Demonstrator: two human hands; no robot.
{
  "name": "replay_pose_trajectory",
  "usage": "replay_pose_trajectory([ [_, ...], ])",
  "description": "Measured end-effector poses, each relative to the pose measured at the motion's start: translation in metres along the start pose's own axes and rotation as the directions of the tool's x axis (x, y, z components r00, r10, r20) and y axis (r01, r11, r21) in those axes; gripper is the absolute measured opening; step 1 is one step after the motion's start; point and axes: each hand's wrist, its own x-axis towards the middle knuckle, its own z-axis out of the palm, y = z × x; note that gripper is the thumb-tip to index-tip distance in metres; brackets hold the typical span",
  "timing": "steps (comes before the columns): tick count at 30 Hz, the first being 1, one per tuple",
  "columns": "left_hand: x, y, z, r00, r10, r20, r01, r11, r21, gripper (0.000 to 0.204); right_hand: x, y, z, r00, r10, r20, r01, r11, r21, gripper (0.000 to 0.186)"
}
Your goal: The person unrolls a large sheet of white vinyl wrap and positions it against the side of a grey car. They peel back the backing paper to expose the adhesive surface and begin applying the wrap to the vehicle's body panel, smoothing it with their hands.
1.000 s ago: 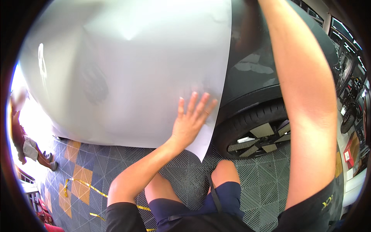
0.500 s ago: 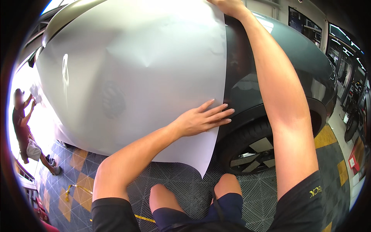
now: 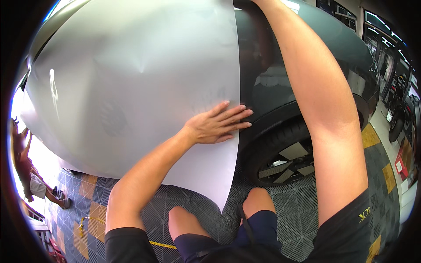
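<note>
A large silver-grey sheet of film (image 3: 149, 83) lies over the side of a dark green-grey car (image 3: 307, 39). Its straight right edge runs down just ahead of the wheel arch, and its lower corner hangs loose in a point near my knees. My left hand (image 3: 217, 124) rests on the film by that edge, fingers spread, the fingertips reaching past it onto the dark panel. Hand-shaped marks show on the film. My right arm stretches up across the car; only the base of my right hand (image 3: 263, 2) shows at the top, its fingers cut off.
Below the arch is the car's wheel (image 3: 287, 166). A yellow tape measure (image 3: 162, 244) lies on the tiled floor (image 3: 87, 223). At far left another person (image 3: 30, 175) stands with raised arms. A motorcycle (image 3: 397, 118) and a red box (image 3: 401, 164) are at right.
The view has shifted, so the film and car sit further left. My left hand stays spread at the film's edge. My right hand has moved mostly out of the top of view.
</note>
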Motion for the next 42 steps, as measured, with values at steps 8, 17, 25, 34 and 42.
replay_pose_trajectory([
  [8,0.004,-0.004,-0.006,1.0,-0.001,-0.029,0.004,0.996,0.09,0.063,0.007,0.02,-0.005,0.98,0.058,0.19,-0.034,0.991,-0.129,0.046],
  [17,-0.001,0.001,0.005,1.0,-0.005,-0.03,0.006,1.0,0.025,0.059,0.004,0.008,-0.008,0.987,0.091,0.132,-0.077,0.991,-0.107,0.049],
  [25,-0.011,-0.003,0.003,0.999,-0.031,-0.033,0.033,0.997,0.066,0.062,-0.08,-0.127,-0.034,0.926,-0.277,-0.257,0.158,0.901,-0.405,0.03],
  [34,0.0,0.001,0.002,0.986,-0.086,-0.142,0.085,0.996,-0.014,0.053,-0.227,-0.221,-0.085,0.832,-0.451,0.323,0.415,0.893,0.175,0.036],
  [42,-0.002,0.002,-0.001,0.994,-0.087,-0.061,0.089,0.995,0.037,0.056,-0.247,-0.216,-0.105,0.79,-0.546,0.279,0.477,0.833,0.281,0.033],
])
